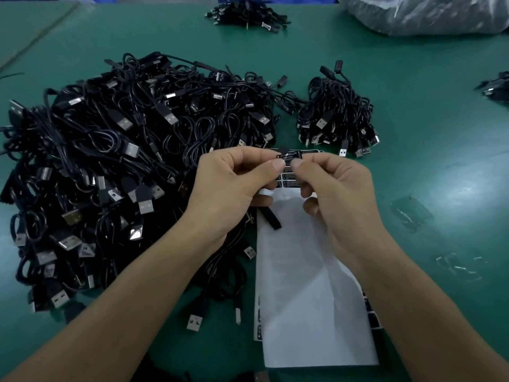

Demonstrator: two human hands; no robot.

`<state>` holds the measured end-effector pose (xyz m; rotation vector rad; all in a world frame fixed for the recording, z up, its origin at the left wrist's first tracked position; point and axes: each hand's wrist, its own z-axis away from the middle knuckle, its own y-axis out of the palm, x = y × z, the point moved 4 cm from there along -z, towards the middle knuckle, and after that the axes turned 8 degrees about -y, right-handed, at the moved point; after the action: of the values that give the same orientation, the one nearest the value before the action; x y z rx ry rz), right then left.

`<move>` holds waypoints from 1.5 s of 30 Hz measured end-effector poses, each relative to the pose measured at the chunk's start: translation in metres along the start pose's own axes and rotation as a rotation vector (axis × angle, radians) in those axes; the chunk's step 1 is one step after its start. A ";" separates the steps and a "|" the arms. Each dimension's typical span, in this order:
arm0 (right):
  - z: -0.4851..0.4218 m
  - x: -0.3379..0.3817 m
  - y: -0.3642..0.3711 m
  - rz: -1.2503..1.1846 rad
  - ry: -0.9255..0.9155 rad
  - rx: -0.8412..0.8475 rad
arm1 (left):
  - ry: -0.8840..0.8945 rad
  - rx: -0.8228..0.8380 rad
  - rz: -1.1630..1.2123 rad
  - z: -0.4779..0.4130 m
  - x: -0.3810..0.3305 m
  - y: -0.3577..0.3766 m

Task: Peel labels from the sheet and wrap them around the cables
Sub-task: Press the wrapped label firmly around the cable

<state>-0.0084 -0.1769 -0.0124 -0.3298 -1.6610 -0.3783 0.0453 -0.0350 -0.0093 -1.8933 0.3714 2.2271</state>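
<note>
Materials: green matte table mat (440, 133), smooth, with soft glare. The cable pile (110, 175) covered the left half: thin black rubbery leads in loose loops, flat rectangular USB plugs with shiny metal shells. A smaller bundle (336, 114) of the same leads sat just right of it, apart from the pile. A third heap (245, 12) lay at the far edge, near a crinkled translucent plastic bag (418, 12). Clear film scraps (411, 213) lay on the mat at right.

Label sheet (308, 271): a long white backing strip, slightly curled, ran from under our hands towards us. Black rounded-rectangle stickers showed along its right edge and in rows at the top. A short black strip (271, 217) crossed its upper left; we couldn't tell what it was.

Hands: our left hand (228, 186) and right hand (338, 188) were over the sheet's top end, thumb tips almost touching. Each pinched the label (289, 156) between thumb and forefinger, one at each end. The other fingers were curled underneath, at the sheet's top. We couldn't tell whether a cable ran under the label.

Writing: the label was black with white print, "LED" then letters ending "ROLLER". The smaller lines were unreadable.
</note>
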 end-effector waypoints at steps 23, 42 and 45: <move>0.000 -0.003 0.004 -0.124 -0.048 0.046 | 0.062 0.023 -0.031 0.006 -0.002 0.003; -0.006 0.006 -0.003 -0.014 -0.070 0.188 | 0.038 0.019 -0.058 0.004 0.001 0.001; -0.006 0.006 -0.004 0.012 -0.058 0.211 | 0.024 0.077 -0.101 0.004 0.000 0.003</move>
<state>-0.0058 -0.1828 -0.0057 -0.1944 -1.7372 -0.1839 0.0411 -0.0364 -0.0084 -1.8580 0.3519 2.0968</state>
